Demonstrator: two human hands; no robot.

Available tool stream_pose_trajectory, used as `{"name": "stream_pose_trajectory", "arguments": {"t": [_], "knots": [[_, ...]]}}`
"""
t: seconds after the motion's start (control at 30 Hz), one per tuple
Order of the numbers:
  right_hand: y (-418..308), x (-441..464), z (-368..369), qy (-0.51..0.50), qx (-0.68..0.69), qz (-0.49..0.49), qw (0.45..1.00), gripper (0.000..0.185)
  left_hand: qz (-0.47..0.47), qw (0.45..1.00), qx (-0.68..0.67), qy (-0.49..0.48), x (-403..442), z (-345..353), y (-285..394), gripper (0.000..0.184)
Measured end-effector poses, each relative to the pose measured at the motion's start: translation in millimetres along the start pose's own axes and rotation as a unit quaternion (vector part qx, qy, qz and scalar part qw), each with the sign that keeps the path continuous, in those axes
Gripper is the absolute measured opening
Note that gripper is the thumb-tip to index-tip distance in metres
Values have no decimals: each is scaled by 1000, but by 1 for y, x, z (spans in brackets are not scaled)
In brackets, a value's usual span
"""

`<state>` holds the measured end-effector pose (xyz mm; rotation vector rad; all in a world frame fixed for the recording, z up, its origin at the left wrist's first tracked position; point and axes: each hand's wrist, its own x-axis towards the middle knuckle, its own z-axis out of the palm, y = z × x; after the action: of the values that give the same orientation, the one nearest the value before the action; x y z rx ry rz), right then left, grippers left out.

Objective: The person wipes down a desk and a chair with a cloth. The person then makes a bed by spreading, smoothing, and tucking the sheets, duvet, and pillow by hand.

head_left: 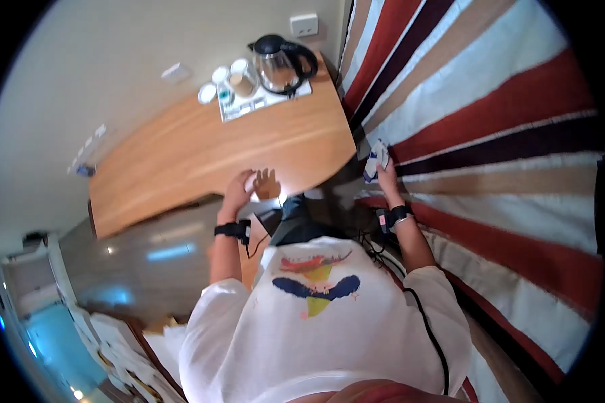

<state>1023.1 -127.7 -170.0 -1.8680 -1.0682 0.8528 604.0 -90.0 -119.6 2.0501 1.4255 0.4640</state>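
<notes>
My left hand [236, 192] is above the front edge of the wooden table [181, 154], fingers apart and nothing in them. Its shadow, with spread fingers, falls on the tabletop just to the right. Out past the table's right end, my right hand [387, 177] is closed on a crumpled white-and-blue packet [377, 160], close to the striped curtain [491, 141]. What the packet contains cannot be made out. Both wrists wear black straps with small devices.
At the table's back stand a glass kettle [275, 70] with black lid and handle, and several cups [241, 83] beside a white tray [265, 101]. Wall sockets [304, 25] sit above. A black cable [427, 329] runs down my shirt; more cables lie near the curtain.
</notes>
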Motion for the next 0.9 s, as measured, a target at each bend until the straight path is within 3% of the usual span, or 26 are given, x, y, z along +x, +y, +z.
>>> {"name": "stream_pose_trajectory", "arguments": {"t": [0.07,0.13,0.23,0.3,0.37,0.4,0.43,0.47,0.53,0.67,0.73,0.77,0.8,0.87,0.9], "knots": [[15,24,35,45,-78,19,996,41,75,991,105,-46,26,8,-33,53],[9,42,60,41,-88,19,995,40,23,978,166,-127,41,-1,-44,77],[-8,66,86,55,-117,63,990,34,-73,972,149,-168,67,-13,-59,86],[-8,85,93,57,-110,66,990,35,-46,975,137,-169,78,-9,-70,85],[-10,117,99,12,-42,9,999,36,1,977,149,-156,82,7,-90,89],[7,145,115,15,-28,-9,999,36,-97,950,196,-224,90,-4,-55,92],[25,168,127,21,-20,-29,999,37,-93,945,221,-224,87,5,-67,92],[-15,180,127,17,-24,32,999,36,-88,940,244,-221,86,16,-77,92],[-25,234,149,-21,28,-11,999,34,-135,940,214,-230,94,1,-52,90],[-34,325,192,-5,-2,-67,998,32,-102,921,316,-202,94,9,-56,71],[-67,339,196,-70,165,-30,983,31,-103,930,296,-192,94,8,-59,64],[-21,379,212,-78,88,-102,988,31,-106,926,308,-192,95,9,-58,61],[-35,380,209,-83,86,-104,987,31,-110,921,320,-194,97,10,-58,59],[-76,366,199,-155,327,3,932,33,-97,929,306,-186,98,8,-57,55],[-31,390,208,-163,245,-46,954,34,-81,935,294,-181,95,6,-58,51]]}}
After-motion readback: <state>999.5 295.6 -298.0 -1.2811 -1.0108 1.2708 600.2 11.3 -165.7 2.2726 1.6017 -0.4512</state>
